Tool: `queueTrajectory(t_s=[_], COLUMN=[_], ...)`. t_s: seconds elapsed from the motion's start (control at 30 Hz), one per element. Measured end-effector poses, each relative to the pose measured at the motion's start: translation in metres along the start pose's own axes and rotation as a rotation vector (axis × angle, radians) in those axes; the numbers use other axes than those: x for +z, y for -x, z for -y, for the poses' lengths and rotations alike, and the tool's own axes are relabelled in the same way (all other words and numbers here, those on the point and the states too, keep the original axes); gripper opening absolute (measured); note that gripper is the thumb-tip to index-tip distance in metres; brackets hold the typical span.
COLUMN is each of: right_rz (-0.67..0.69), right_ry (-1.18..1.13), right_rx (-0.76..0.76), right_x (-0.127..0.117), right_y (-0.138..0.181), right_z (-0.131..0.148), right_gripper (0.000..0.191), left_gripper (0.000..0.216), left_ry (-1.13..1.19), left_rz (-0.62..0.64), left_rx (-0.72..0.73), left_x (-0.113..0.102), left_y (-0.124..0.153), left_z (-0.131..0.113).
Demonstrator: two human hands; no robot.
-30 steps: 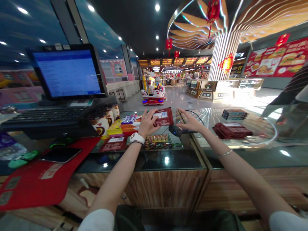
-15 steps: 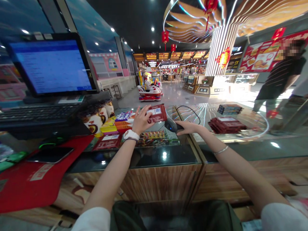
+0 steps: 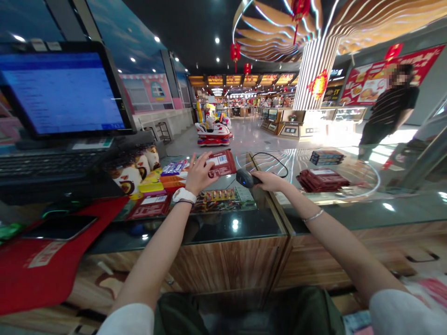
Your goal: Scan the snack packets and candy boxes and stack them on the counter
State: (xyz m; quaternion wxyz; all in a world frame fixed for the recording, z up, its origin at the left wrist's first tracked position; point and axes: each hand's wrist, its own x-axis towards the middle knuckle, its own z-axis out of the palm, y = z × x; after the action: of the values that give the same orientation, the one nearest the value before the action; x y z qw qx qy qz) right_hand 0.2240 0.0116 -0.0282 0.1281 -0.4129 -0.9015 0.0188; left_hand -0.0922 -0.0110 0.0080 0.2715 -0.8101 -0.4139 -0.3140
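Right hand [image 3: 269, 180], spread before, now around scanner [image 3: 246, 178]

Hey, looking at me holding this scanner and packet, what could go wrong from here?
The left hand's fingers sit close to the barcode label on the brown packet, so they might block the scanner in the right hand. The black cable loops loosely on the glass counter beyond that hand and could snag. The red mat hangs over the counter's edge; a tug might drag the phone off.

Dark ceiling [image 3: 188, 28] bore spotlights [image 3: 217, 40]; grey floor [image 3: 249, 130] shone; striped column [image 3: 303, 88] stood right of centre; red lanterns [image 3: 235, 51] hung; blue wall [image 3: 115, 28] lined left side.
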Motion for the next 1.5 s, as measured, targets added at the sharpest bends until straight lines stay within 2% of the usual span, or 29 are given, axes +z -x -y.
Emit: queueTrajectory(t_s=[0.1,0.27,0.33,0.43,0.63,0.87,1.5], right_rz=[-0.100,-0.346,-0.384,-0.362,-0.285,-0.319,-0.277], right_ry=[-0.012,-0.064,-0.008,0.099,0.184,0.196,0.199], right_rx=[0.054,0.126,0.174,0.225,0.224,0.195,0.203], right_x=[-0.012,-0.029,-0.033,-0.038,-0.040,-0.037,-0.037], right_y=[0.004,0.011,0.013,0.015,0.017,0.019,0.017], right_z=[-0.003,-0.003,0.003,0.017,0.039,0.041,0.043], right_gripper=[0.046,0.043,0.044,0.045,0.048,0.050,0.045], left_gripper=[0.026,0.027,0.028,0.027,0.025,0.025,0.026], left_ry=[0.017,0.086,0.094,0.084,0.034,0.023,0.030], left_rz=[-0.013,-0.001,0.012,0.031,0.057,0.086,0.086], left_rx=[-0.013,-0.029,-0.023,-0.014,0.024,0.027,0.022], left_x=[0.001,0.000,-0.001,0.000,0.003,0.000,0.001], left_y=[0.000,-0.001,-0.001,0.000,0.002,0.002,0.002], left_z=[0.000,-0.003,-0.005,-0.007,-0.009,-0.010,-0.010])
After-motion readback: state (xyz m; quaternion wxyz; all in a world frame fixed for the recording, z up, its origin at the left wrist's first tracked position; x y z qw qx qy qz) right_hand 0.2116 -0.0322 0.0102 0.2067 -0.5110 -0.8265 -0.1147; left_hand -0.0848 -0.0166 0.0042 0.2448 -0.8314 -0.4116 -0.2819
